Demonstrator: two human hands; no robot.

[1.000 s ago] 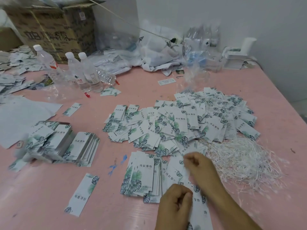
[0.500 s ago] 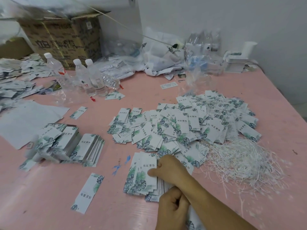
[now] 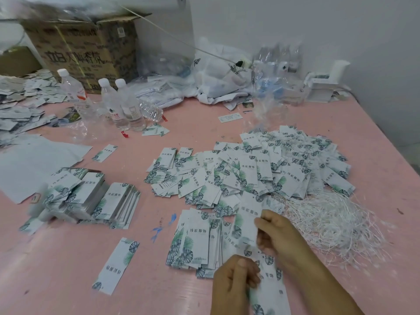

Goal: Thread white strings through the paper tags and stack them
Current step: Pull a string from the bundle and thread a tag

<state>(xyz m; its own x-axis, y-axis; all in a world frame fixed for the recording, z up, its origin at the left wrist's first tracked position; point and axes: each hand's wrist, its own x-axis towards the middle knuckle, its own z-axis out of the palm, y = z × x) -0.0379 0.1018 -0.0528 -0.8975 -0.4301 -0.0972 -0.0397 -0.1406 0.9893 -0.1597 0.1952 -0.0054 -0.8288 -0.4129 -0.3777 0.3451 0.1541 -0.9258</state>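
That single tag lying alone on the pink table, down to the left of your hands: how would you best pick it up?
Pinch the lone tag by one short end, coming from above. It lies flat on the table, touching nothing, so lifting an end would probably be easiest.

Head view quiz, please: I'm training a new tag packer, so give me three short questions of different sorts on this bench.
1. True or false: the white strings lie left of the loose tags.
2. What does the right hand pinch?
3. The stacked tags sit: A) by the bottles, B) left of the loose tags, C) in the box.

Key: 1 false; 2 a tag; 3 B.
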